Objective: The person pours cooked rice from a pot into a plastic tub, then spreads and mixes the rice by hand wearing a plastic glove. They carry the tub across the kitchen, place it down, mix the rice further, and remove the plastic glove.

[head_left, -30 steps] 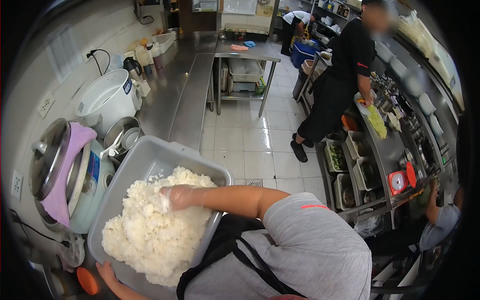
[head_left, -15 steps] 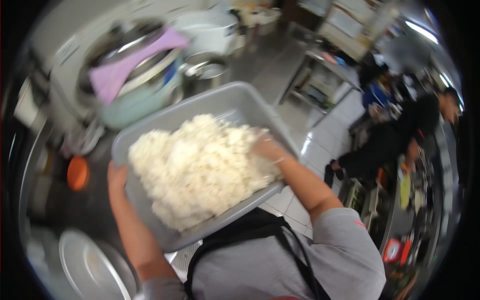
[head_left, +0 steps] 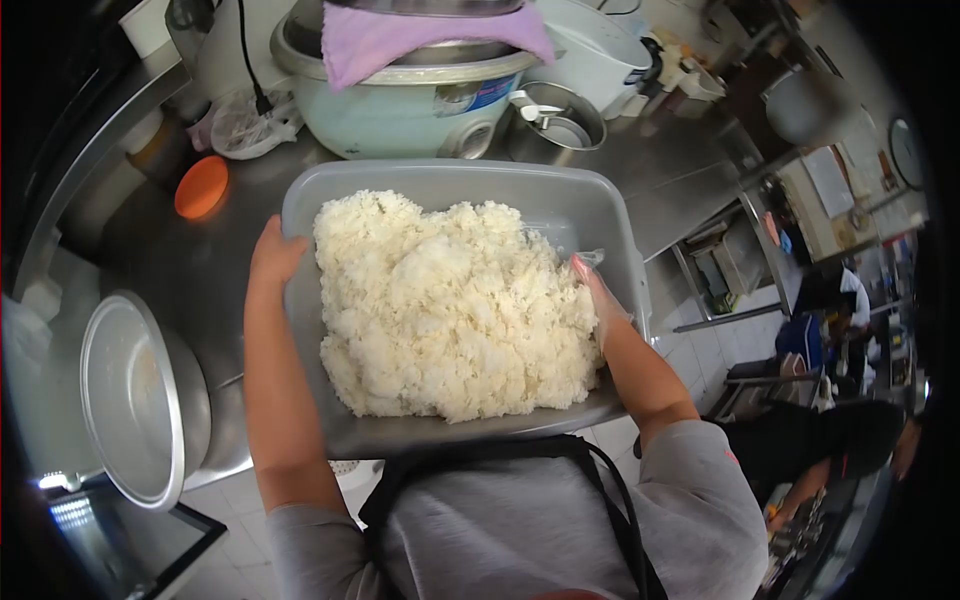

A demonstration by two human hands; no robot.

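A grey plastic tub holds a large heap of cooked white rice. At its left wall, my left hand grips the rim, with the thumb on top and the other fingers mostly hidden outside. My right hand wears a clear plastic glove and is inside the tub at the right. It lies edge-on against the side of the rice, the visible fingers stretched out, the rest hidden. Bare tub floor shows at the back right corner, beyond the rice.
Behind the tub on the steel counter stand a pale green cooker with a purple cloth and a steel pot. An orange bowl and a large metal bowl are left. A person in black works at right.
My view has turned, so the tub now looks level rather than tilted. My right hand has shifted from on the rice to its right edge; my left hand stays on the rim.
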